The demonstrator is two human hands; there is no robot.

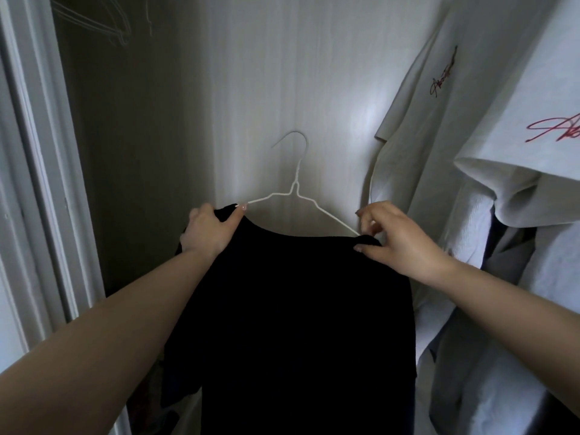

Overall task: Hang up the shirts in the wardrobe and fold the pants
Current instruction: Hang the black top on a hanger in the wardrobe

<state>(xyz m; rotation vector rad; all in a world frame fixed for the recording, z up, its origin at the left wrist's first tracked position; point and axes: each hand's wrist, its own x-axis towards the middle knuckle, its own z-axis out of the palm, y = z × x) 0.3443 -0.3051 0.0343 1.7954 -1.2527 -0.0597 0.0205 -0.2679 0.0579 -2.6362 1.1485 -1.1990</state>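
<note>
The left hand (208,229) grips one shoulder of the black shirt (295,324) just left of the frame's centre, fingers curled over the fabric and the thumb stretched along the collar edge toward the white wire hanger (293,188). The right hand (394,237), right of centre, pinches the other shoulder of the cloth where the hanger's arm runs into it, some of its fingers lifted clear. Between the two hands the neckline sags in a shallow curve, and the hanger's twisted neck and hook stand above it, free of any rail in view; the shirt's body drops dark and straight toward the bottom of the frame. Behind is the pale back wall of the wardrobe (251,73), with bare hangers (94,22) faint in the upper left and white shirts with red lettering (489,127) already hanging down the right side. The dressing of the hanger looks nearly finished but not settled. The risk I see is the wide neck: if either shoulder sits shallow on the thin wire, lifting the hook to the rail could tip the hanger and let that side slide off. The hook could also snag the neighbouring white shirts.
</note>
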